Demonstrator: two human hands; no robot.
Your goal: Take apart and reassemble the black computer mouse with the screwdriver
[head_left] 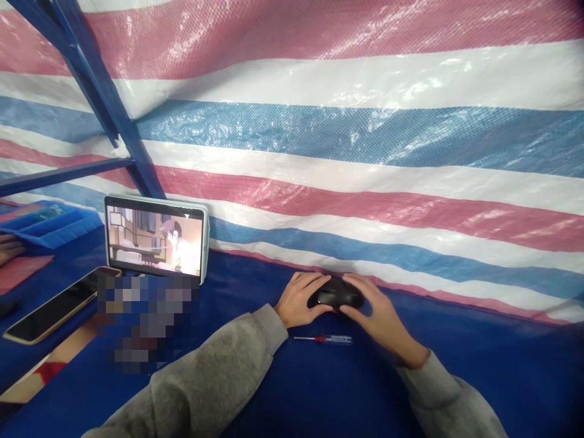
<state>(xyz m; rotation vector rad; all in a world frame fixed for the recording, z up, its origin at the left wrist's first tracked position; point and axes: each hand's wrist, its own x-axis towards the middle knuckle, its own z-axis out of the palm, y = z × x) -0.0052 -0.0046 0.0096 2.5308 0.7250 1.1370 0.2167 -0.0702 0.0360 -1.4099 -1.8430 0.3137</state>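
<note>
A black computer mouse (336,294) lies on the blue tabletop (314,389), close to the striped sheet. From its left side my left hand (303,299) grips it, thumb at the near edge and fingers at the far edge. My right hand (375,311) closes round the right end in the same way. Parts of the mouse are covered by my fingertips. Just below the mouse, a small screwdriver (326,339) with a clear handle and a red collar lies flat, touched by neither hand.
A tablet (155,237) playing a cartoon stands at left. Beside it lie a phone (64,304) and a pixelated patch. Farther left are a blue tray (55,228), a red sheet (25,271) and another person's hand (10,248). A striped tarp (365,134) and blue metal frame (98,85) rise behind.
</note>
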